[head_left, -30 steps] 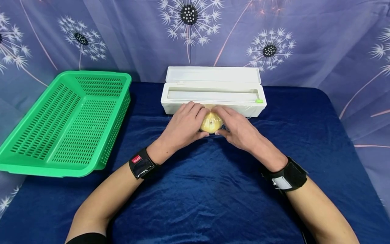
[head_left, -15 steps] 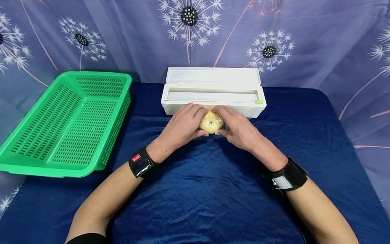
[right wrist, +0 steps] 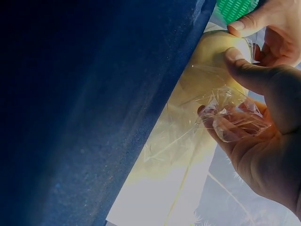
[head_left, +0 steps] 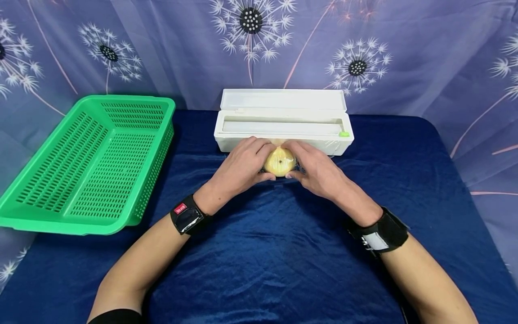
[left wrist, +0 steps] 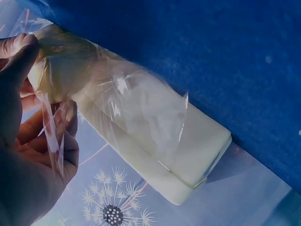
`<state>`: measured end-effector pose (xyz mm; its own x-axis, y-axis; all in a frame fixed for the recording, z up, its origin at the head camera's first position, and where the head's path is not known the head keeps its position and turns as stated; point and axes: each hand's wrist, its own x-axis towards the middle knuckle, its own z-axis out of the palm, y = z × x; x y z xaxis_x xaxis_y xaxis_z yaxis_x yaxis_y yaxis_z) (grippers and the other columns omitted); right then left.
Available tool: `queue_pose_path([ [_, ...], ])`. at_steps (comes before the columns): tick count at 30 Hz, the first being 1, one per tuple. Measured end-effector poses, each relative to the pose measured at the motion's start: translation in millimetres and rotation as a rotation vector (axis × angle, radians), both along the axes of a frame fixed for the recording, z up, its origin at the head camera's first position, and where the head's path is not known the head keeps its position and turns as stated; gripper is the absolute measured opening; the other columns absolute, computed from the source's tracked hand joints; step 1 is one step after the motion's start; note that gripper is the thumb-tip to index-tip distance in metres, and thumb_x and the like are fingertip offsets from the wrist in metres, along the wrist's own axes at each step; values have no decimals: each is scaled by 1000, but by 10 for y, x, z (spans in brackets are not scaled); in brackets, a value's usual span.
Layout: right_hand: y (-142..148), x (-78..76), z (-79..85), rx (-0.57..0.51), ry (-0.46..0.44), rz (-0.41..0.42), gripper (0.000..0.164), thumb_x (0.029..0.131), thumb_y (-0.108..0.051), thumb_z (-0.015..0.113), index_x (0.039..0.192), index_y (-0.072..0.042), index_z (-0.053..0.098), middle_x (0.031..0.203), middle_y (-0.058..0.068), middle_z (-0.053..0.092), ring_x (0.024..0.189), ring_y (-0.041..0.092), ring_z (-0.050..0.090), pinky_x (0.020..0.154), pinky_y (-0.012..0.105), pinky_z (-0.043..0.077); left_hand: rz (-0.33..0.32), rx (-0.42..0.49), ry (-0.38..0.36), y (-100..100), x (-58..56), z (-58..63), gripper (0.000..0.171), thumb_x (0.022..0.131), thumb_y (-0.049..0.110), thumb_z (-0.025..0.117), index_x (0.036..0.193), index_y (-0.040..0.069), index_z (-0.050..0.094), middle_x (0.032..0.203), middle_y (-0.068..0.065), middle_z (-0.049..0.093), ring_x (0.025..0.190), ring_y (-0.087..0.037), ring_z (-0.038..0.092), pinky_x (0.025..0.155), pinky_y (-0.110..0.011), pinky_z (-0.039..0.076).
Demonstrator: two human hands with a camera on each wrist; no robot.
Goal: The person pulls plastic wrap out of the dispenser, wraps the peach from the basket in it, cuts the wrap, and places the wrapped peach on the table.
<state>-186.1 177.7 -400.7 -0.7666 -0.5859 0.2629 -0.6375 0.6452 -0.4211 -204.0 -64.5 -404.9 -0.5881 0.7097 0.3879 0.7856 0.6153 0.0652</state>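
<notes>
A round yellow fruit (head_left: 279,162) with a small dark spot is covered in clear cling film, between both hands. My left hand (head_left: 244,162) grips its left side, thumb at the near edge and fingers around the far side. The right hand (head_left: 317,170) holds the opposite side the same way. Loose cling film (right wrist: 237,115) bunches against the right fingers in the right wrist view. More film (left wrist: 55,134) hangs crumpled by the left fingers in the left wrist view. Right behind the fruit stands a white cling film dispenser (head_left: 329,146), its lid raised.
A green plastic basket (head_left: 155,175) stands at the left. The dispenser carries a small green slider (head_left: 344,134) at its right end. Dark blue cloth (head_left: 259,252) covers the table, and a dandelion-patterned curtain (head_left: 182,45) hangs behind.
The fruit has turned slightly, its dark spot shifting a little upward in view. My left hand has edged slightly left; the right hand has stayed almost still.
</notes>
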Motion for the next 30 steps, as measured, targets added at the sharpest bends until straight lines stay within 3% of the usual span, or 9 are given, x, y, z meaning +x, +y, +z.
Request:
queue_pose_path([
  [5,4,1,14,7,-17,-12,68,89,-6,86,147,0,51,144,20,59,126,35,62,102,49,52,-3,-7,-4,3,-7,-4,78,82,40,94,140,-1,60,135,-14,64,120,-29,60,105,-44,48],
  [30,12,-15,11,-20,-62,0,67,91,-6,84,149,1,49,146,21,57,123,35,63,99,49,52,-14,66,-162,-46,-67,-18,74,84,39,93,140,3,60,135,-13,64,118,-28,61,106,-42,47],
])
